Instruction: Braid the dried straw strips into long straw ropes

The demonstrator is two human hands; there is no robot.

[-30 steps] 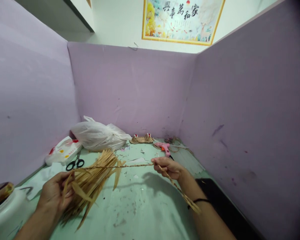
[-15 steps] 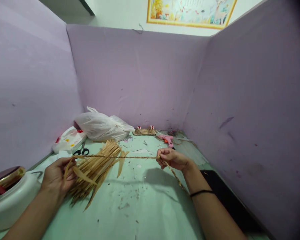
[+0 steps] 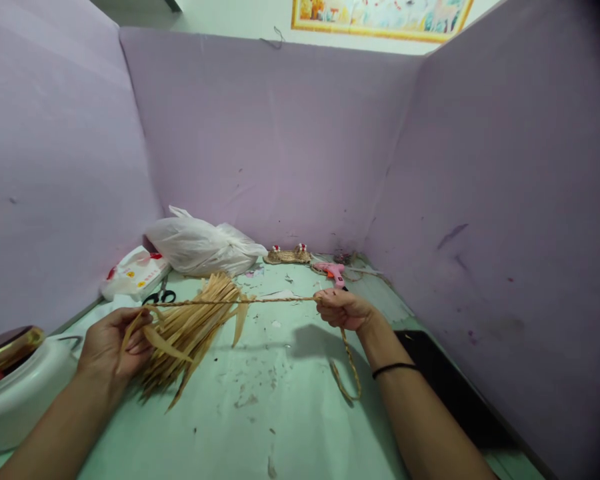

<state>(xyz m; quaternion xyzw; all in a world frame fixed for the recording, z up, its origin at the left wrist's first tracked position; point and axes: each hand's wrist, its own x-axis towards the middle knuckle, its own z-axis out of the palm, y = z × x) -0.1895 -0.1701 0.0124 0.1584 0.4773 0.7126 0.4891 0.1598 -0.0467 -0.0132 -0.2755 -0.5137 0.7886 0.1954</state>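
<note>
A thin twisted straw cord is stretched level between my two hands over the green table. My left hand pinches its left end, where loose flat strips stick out from the fingers. The fingers of my right hand are closed round the cord's other part, and its tail hangs below in a curved loop. A bundle of dry straw strips lies on the table beside my left hand, partly behind the cord and strips.
Black scissors, a tissue pack and a white plastic bag lie back left. A woven piece and pink glue gun lie at the back. White pot at left, black tray at right.
My right hand has closed more fully round the cord. The tail below it now hangs in a loop, with its end in sight. The whole view has shifted slightly.
</note>
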